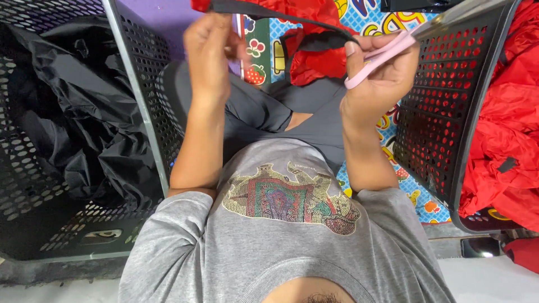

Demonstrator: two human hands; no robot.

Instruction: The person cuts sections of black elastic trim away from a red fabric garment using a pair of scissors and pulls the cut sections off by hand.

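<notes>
Her right hand point(377, 76) grips pink scissors point(387, 53) beside the red garment point(314, 33) while her left hand point(209, 50) pinches its black strap point(281, 17); a slack strap could misguide the blades.

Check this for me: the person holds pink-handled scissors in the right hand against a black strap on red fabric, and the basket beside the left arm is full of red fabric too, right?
Not quite. The head view shows the basket beside the left hand and arm holding black fabric, not red. The rest stands: the right hand holds pink-handled scissors at the black strap on the red fabric.
</notes>
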